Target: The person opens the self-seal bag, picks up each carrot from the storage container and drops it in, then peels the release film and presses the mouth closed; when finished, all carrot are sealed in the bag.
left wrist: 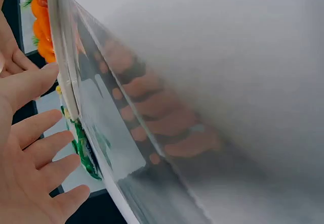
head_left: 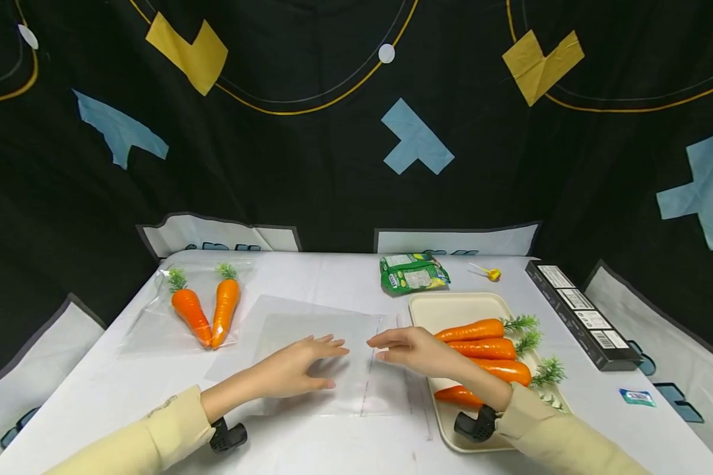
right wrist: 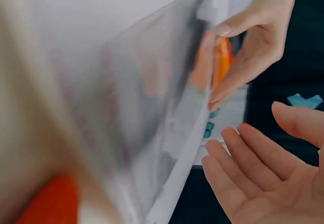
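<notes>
A clear, flat plastic bag [head_left: 315,323] lies on the white table between my hands, with a thin pink line along its right side. Over its left half is my left hand [head_left: 300,367], palm down, fingers spread and holding nothing. My right hand [head_left: 412,349] hovers by the bag's right edge, fingers loosely bent with nothing between them. Below the right wrist, several orange toy carrots [head_left: 481,330] with green tops lie on a cream tray [head_left: 451,303]. The left wrist view shows the shiny bag [left wrist: 126,143] reflecting fingers.
Two carrots [head_left: 226,307] sit in another clear bag [head_left: 148,333] at the far left. Behind the tray are a green snack packet [head_left: 414,273] and a yellow lollipop [head_left: 493,274]. A long black box [head_left: 582,315] and a small teal packet [head_left: 637,397] lie at the right.
</notes>
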Available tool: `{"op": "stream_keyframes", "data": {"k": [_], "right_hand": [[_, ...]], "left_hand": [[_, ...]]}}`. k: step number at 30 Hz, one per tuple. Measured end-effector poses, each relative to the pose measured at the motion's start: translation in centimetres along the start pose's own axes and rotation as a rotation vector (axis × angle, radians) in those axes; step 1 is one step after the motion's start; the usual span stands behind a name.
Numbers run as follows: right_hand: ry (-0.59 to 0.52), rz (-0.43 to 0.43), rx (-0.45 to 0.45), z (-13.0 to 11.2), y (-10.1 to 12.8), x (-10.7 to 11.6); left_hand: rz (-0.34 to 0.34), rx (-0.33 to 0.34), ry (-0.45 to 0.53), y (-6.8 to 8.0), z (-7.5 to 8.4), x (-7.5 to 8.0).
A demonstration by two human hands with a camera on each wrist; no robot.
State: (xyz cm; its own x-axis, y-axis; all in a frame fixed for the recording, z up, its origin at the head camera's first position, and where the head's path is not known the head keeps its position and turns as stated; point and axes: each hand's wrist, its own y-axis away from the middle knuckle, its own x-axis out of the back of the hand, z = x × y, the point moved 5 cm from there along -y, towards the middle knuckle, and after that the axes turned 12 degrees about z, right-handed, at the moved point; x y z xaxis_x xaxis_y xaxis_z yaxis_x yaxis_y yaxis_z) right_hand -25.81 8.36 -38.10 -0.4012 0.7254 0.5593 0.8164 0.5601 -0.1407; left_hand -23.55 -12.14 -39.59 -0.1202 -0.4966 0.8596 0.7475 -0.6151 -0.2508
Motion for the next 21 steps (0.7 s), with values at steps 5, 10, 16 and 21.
{"op": "stream_keyframes", "data": {"k": [5, 10, 16, 21], "right_hand": [[0.122, -0.067, 0.027, 0.9, 0.2, 0.0], [0.266, -0.137, 0.121, 1.4, 0.0, -0.6], [0.389, -0.219, 0.181, 1.6, 0.0, -1.6], [0.419, -0.260, 0.158, 2.0, 0.4, -2.0]], "left_hand": [[-0.011, 0.002, -0.057, -0.7, -0.6, -0.7], [-0.027, 0.017, -0.068, -0.8, -1.1, -1.5], [-0.057, 0.052, -0.069, -0.7, -1.3, -2.2], [-0.053, 0.047, -0.065, -0.7, -1.3, -2.4]]}}
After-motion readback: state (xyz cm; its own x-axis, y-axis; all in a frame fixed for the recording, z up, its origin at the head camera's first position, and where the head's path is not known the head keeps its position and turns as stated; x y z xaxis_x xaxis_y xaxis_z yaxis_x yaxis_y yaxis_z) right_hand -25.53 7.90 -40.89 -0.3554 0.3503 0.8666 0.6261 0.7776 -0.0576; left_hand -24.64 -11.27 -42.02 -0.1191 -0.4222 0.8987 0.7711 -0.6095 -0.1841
